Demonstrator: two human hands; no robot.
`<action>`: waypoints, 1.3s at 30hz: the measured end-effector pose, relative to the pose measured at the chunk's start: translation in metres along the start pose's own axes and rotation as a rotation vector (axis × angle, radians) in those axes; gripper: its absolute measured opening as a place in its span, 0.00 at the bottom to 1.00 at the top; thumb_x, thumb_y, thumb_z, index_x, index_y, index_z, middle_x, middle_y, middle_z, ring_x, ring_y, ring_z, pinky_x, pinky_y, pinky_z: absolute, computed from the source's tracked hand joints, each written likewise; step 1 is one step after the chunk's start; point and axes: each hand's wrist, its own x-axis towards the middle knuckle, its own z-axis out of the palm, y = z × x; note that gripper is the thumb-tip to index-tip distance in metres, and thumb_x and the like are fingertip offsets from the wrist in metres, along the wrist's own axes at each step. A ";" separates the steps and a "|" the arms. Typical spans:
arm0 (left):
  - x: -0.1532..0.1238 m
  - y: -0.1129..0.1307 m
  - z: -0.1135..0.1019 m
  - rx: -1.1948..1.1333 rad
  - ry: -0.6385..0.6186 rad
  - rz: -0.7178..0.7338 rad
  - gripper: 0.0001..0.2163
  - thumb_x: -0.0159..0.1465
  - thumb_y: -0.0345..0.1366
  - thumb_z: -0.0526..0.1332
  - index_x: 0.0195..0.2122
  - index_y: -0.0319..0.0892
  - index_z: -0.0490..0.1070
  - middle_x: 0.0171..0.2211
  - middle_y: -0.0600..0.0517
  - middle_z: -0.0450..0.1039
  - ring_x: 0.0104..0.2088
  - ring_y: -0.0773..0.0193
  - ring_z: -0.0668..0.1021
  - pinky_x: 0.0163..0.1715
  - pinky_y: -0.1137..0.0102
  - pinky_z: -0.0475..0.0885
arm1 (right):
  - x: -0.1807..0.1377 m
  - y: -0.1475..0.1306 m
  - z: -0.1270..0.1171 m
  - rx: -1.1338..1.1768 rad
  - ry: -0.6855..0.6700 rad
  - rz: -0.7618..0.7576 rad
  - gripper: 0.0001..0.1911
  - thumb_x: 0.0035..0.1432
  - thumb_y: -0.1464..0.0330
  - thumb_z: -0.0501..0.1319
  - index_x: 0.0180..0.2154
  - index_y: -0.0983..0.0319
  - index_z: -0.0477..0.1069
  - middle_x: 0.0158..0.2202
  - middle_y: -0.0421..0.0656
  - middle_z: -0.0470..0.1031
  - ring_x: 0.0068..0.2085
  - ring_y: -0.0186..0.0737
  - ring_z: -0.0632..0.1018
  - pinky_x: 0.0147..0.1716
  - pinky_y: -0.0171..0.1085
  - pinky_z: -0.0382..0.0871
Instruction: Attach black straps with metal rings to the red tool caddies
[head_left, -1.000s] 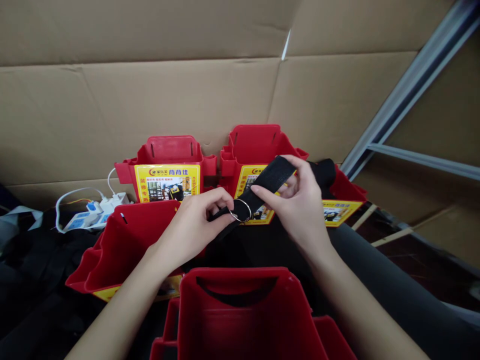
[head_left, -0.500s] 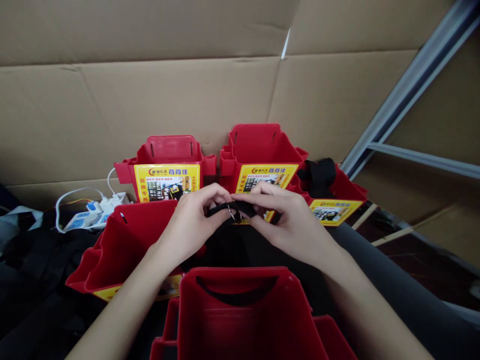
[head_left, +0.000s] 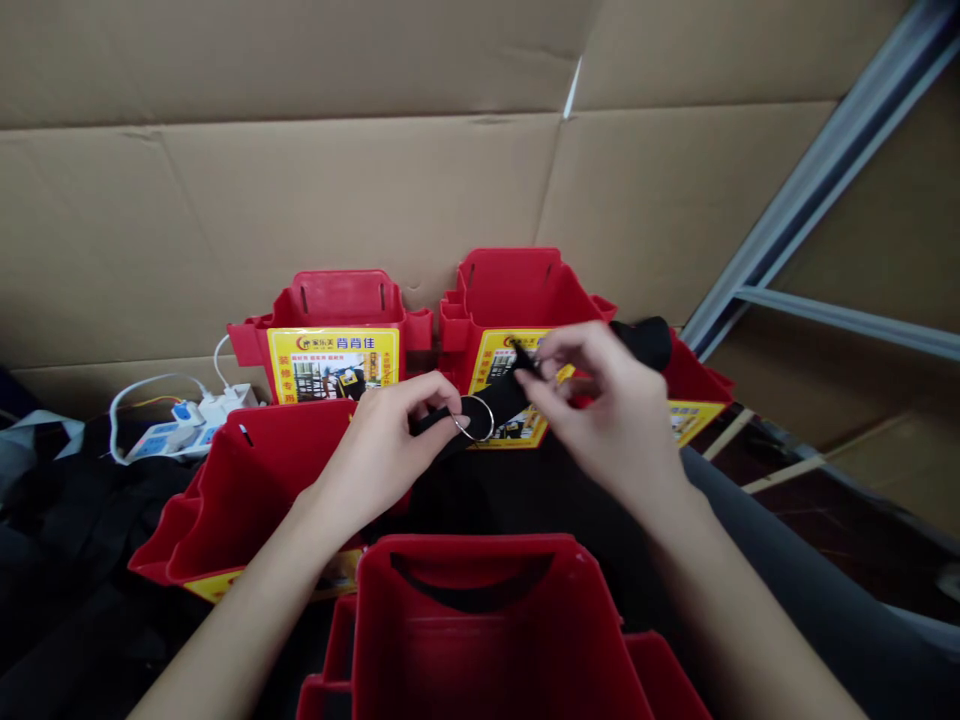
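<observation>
Between my hands a black strap (head_left: 501, 398) runs through a thin metal ring (head_left: 491, 420). My left hand (head_left: 394, 430) pinches the ring's left side together with the strap. Up and to the right, my right hand (head_left: 604, 390) closes its fingertips on the strap's other end, slightly smeared by motion. Just below my hands stands a red plastic bin (head_left: 487, 660), with a black strap (head_left: 472, 597) passing through its back wall.
Red bins with yellow labels stand around: one at left (head_left: 277, 450), one back left (head_left: 341, 297), one back centre (head_left: 517, 285), one at right (head_left: 697, 370). A power strip (head_left: 176, 435) with white cables lies left. Behind is a cardboard wall (head_left: 337, 200); a metal frame (head_left: 810, 170) slants at right.
My right hand has moved up and to the right, drawing out the strap end. More of the ring and strap shows. My left hand has stayed in place.
</observation>
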 end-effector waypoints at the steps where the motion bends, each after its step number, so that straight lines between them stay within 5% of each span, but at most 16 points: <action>1: 0.000 0.000 0.000 -0.012 0.008 0.001 0.01 0.56 0.31 0.59 0.30 0.42 0.66 0.26 0.57 0.68 0.26 0.70 0.68 0.25 0.75 0.61 | -0.002 -0.005 0.003 0.008 -0.085 -0.079 0.08 0.51 0.77 0.57 0.34 0.60 0.66 0.30 0.40 0.68 0.31 0.34 0.72 0.29 0.32 0.66; 5: 0.002 -0.002 -0.001 -0.083 0.048 0.001 0.03 0.55 0.28 0.58 0.30 0.41 0.66 0.27 0.56 0.69 0.29 0.69 0.71 0.30 0.74 0.65 | -0.009 -0.016 0.010 0.038 -0.279 -0.208 0.08 0.55 0.77 0.55 0.35 0.61 0.69 0.36 0.43 0.70 0.37 0.36 0.73 0.38 0.35 0.67; 11: 0.002 0.001 0.000 -0.106 0.121 -0.061 0.05 0.52 0.27 0.59 0.30 0.41 0.68 0.28 0.55 0.70 0.30 0.68 0.72 0.31 0.74 0.67 | -0.011 -0.020 0.008 0.049 -0.359 -0.158 0.10 0.54 0.66 0.60 0.39 0.63 0.71 0.38 0.45 0.70 0.38 0.38 0.73 0.38 0.36 0.67; 15: 0.002 0.000 0.003 -0.144 0.118 -0.084 0.06 0.52 0.30 0.61 0.32 0.41 0.69 0.30 0.53 0.71 0.32 0.67 0.73 0.31 0.73 0.68 | -0.011 -0.018 0.011 0.046 -0.324 -0.148 0.07 0.56 0.72 0.56 0.36 0.64 0.72 0.36 0.45 0.70 0.36 0.36 0.72 0.35 0.36 0.66; 21: 0.002 0.002 0.003 -0.290 0.081 -0.057 0.11 0.53 0.28 0.62 0.37 0.42 0.66 0.28 0.55 0.70 0.28 0.71 0.73 0.27 0.77 0.67 | -0.004 -0.009 0.009 0.357 -0.421 0.117 0.07 0.55 0.69 0.58 0.33 0.63 0.73 0.19 0.35 0.60 0.19 0.27 0.60 0.17 0.30 0.53; 27: -0.001 0.010 0.002 -0.345 0.173 -0.072 0.05 0.55 0.27 0.60 0.32 0.41 0.72 0.20 0.58 0.68 0.20 0.75 0.70 0.21 0.80 0.65 | -0.004 -0.015 0.008 0.577 -0.440 0.221 0.06 0.56 0.69 0.55 0.36 0.63 0.66 0.24 0.36 0.66 0.21 0.27 0.65 0.19 0.29 0.59; 34: -0.002 0.012 0.006 -0.340 0.156 -0.043 0.06 0.57 0.29 0.59 0.36 0.42 0.72 0.27 0.55 0.73 0.25 0.72 0.74 0.23 0.79 0.69 | -0.004 -0.016 0.013 0.280 -0.368 0.058 0.08 0.56 0.66 0.58 0.28 0.63 0.70 0.25 0.38 0.67 0.26 0.30 0.66 0.25 0.31 0.59; 39: 0.003 0.005 -0.007 -0.272 0.103 -0.068 0.16 0.54 0.34 0.63 0.45 0.42 0.67 0.34 0.51 0.71 0.34 0.67 0.74 0.29 0.75 0.69 | -0.008 -0.017 0.013 0.085 -0.341 -0.076 0.08 0.52 0.75 0.55 0.22 0.64 0.63 0.25 0.39 0.62 0.26 0.31 0.64 0.25 0.31 0.57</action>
